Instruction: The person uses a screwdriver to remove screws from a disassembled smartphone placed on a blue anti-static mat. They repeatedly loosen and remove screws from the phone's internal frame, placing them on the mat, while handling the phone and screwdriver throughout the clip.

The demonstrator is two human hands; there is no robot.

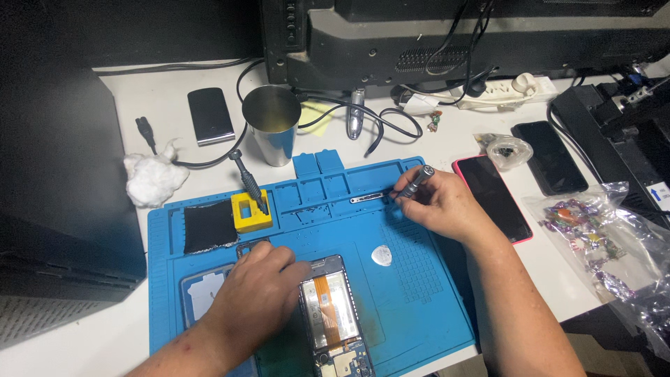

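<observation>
Both hands work over the blue repair mat on the white table. Left hand lies curled, fingers pressed against the edge of the opened phone, which sits back-off near the mat's front edge. Right hand pinches a grey screwdriver, tip down in a tray compartment at the mat's top, just beside a small metal strip. A white pick lies between the hands.

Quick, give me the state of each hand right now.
Left hand: resting open on the opened phone, steadying it.
Right hand: grip closed on a small screwdriver, tip at the blue mat's tray.
</observation>
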